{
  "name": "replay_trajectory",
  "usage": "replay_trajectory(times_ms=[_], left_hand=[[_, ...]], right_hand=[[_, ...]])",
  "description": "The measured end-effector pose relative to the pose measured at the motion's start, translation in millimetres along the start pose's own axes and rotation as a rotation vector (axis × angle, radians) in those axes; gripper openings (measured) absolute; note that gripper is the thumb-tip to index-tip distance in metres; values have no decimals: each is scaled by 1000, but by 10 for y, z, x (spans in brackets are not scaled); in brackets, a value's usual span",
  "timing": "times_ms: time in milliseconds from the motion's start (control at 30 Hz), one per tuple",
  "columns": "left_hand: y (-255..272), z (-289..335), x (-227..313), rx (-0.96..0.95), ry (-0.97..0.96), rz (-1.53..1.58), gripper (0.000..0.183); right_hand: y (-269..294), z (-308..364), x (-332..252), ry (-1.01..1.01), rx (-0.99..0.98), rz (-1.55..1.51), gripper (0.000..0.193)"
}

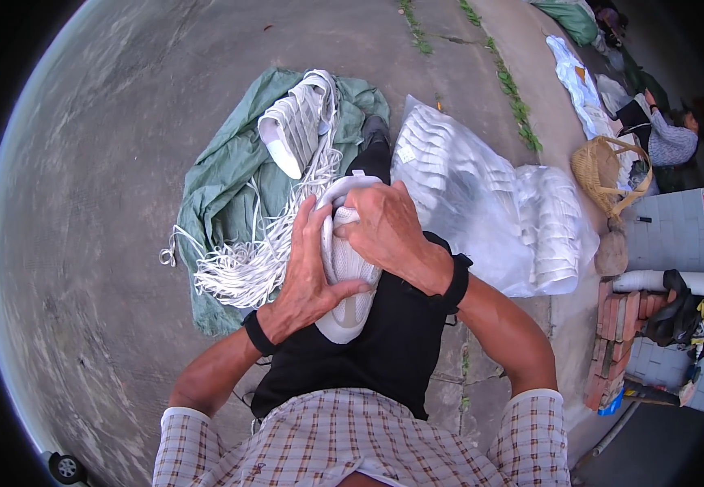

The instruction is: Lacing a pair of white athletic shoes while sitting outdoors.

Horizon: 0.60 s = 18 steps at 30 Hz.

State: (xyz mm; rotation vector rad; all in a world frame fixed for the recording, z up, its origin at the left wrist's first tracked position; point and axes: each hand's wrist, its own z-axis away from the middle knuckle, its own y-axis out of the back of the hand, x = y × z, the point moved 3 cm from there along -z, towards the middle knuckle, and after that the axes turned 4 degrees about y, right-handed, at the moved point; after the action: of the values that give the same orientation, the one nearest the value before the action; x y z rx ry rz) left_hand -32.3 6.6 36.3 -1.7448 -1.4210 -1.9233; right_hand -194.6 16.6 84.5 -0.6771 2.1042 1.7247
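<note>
On my lap lies a white mesh shoe upper [349, 280], its rounded toe toward my body and its opening away from me. My left hand [307, 264] grips its left side, thumb across the toe area and fingers along the edge. At the opening, my right hand [388, 230] presses with curled fingers on the upper; whether a lace is between them is hidden. Beyond my left hand, a bundle of white laces [246, 272] spreads over a green woven sack [214, 195]. Several nested white shoe uppers [299, 122] lie on the sack too.
To the right, clear plastic bags [477, 211] hold stacked white uppers. Farther right stand a woven basket [599, 166], a brick pile [614, 341] and a seated person [672, 142]. Concrete ground [108, 219] stretches to the left, with a car wheel [66, 468] at the lower left.
</note>
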Motion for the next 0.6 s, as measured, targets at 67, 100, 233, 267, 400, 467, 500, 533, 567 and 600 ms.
replay_trajectory(times_ms=[67,100,233,267,400,467,500,533,567,600], left_hand=[[-23,32,-38,-26,-20,-59,130],[-19,27,-51,-26,-17,-61,130],[26,-91,-98,-150,-29,-148,127],[45,-79,-85,-190,-29,-125,125],[192,107,-246,-118,187,283,109],[274,309,-571,50,435,570,82],[330,484,-925,136,518,509,62],[361,663,-1350,195,606,361,43],[356,892,-1683,263,753,338,36],[307,1115,-2068,240,820,179,35]], right_hand=[[11,-15,27,-116,-41,-23,20],[-1,-13,46,-115,-42,-26,20],[-40,-92,128,-120,-113,-189,28],[-33,-90,117,-130,-145,-211,35],[335,152,151,-162,73,-447,39],[459,491,283,-179,180,-317,41],[448,649,336,-203,212,-267,42],[416,821,415,-257,147,-267,44],[294,978,467,-261,116,-271,44],[241,1098,489,-270,90,-259,45]])
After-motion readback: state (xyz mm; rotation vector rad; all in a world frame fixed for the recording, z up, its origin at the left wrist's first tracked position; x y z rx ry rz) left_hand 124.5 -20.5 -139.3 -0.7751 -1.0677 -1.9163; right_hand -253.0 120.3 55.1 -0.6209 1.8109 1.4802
